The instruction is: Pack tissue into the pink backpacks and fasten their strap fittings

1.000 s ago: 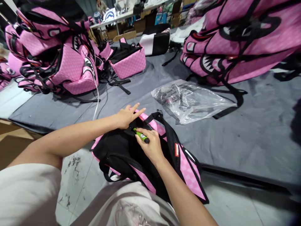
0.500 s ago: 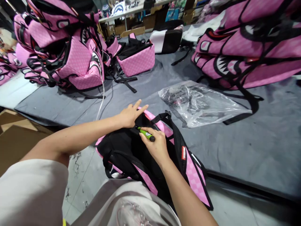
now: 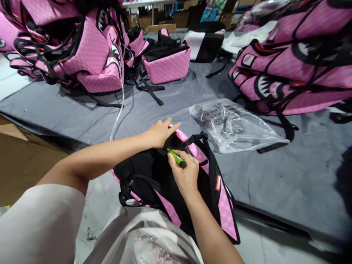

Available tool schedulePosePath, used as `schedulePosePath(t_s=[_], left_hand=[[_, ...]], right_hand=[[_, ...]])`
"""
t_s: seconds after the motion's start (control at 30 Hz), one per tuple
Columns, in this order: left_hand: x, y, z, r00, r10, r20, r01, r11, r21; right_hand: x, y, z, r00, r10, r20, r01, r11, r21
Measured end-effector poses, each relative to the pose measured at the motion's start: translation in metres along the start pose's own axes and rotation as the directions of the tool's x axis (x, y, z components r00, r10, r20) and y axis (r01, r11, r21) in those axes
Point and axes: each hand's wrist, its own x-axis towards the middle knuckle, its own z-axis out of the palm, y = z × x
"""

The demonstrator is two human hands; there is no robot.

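Note:
A pink and black backpack (image 3: pixel 143 165) lies against my body at the table's edge, its black side facing up. My left hand (image 3: pixel 161 134) rests on its far end with fingers spread, pressing the fabric near the pink edge. In my right hand (image 3: pixel 185 170) is a green pen-shaped tool with black ends (image 3: pixel 176 158), held like a pen. Its tip points at the black fabric just beside my left hand; the very point is hard to make out. A black strap with a buckle (image 3: pixel 199 137) runs along the bag's right side.
Pink shark-face backpacks are heaped at the left (image 3: pixel 93 55) and right (image 3: pixel 275 88) of the grey-covered table (image 3: pixel 275 176). A clear plastic bag (image 3: pixel 233 128) lies ahead. A white cord (image 3: pixel 118 117) hangs at left, above a cardboard box (image 3: pixel 24 165).
The camera view has tilted and shifted slightly. Both hands stay at the same place on the backpack, and the green tool remains in my right hand at nearly the same angle.

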Motion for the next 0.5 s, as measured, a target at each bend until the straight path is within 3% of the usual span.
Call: schedulePosePath(t_s=[0.23,0.37,0.5], left_hand=[[0.0034,-0.0017,0.004,1.0,0.01,-0.013,-0.01,1.0,-0.007],[0.0044,-0.0026,0.0059,1.0,0.017,-0.026,-0.018,1.0,-0.013],[0.0053,-0.0034,0.0076,0.999,0.024,-0.027,-0.024,1.0,-0.009]], right_hand=[[-0.0008,-0.0028,-0.0013,0.998,0.048,0.038,-0.05,0.998,0.038],[0.0003,-0.0024,-0.0039,0.991,0.064,0.121,-0.081,0.986,0.144],[0.0013,-0.0014,-0.0052,0.994,0.062,0.094,-0.073,0.989,0.129]])
